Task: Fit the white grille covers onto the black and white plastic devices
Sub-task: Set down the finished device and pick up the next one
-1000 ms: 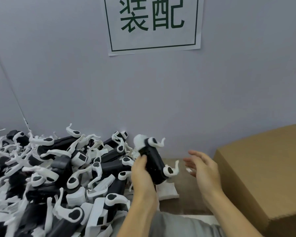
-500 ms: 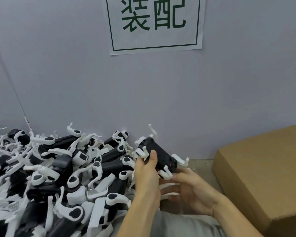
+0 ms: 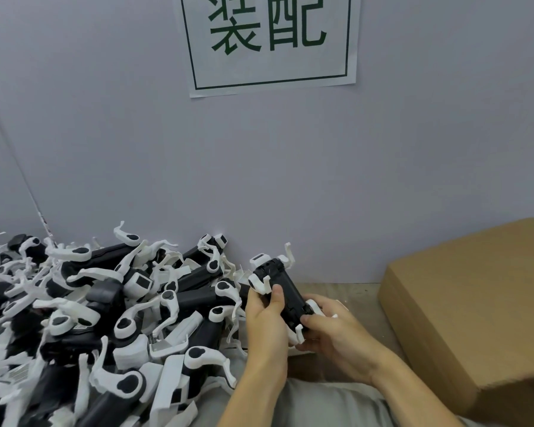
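Hard to make out first. The pile of devices (image 3: 105,318) on the left runs off the left and bottom edges; its near units are blurred, so single parts cannot be told apart there. I cannot pick out any separate grille cover, either loose or fitted. The cardboard box (image 3: 475,309) on the right is cut by the right edge, and its lower corner is out of view. The paper sign (image 3: 270,41) on the wall is cropped at the top; two green characters show inside a green border. Both forearms leave the frame at the bottom. A strip of wooden tabletop (image 3: 352,292) shows between hands and box.

Held device (image 3: 282,289): black body with white clips at both ends, tilted, far end up and left toward the wall, near end down and right. It sits just right of the pile, above the table, between both hands.

Left hand (image 3: 267,325): wraps the device's left side from below, thumb laid across the black top face, near the upper white clip. Fingers curled under it are hidden by the device and the back of the hand.

Right hand (image 3: 333,334): grips the lower right end, thumb tip pressing on the black face by the lower white clip. Fingers curl beneath; their tips are hidden. Something white shows under this hand, but what it is I cannot tell.
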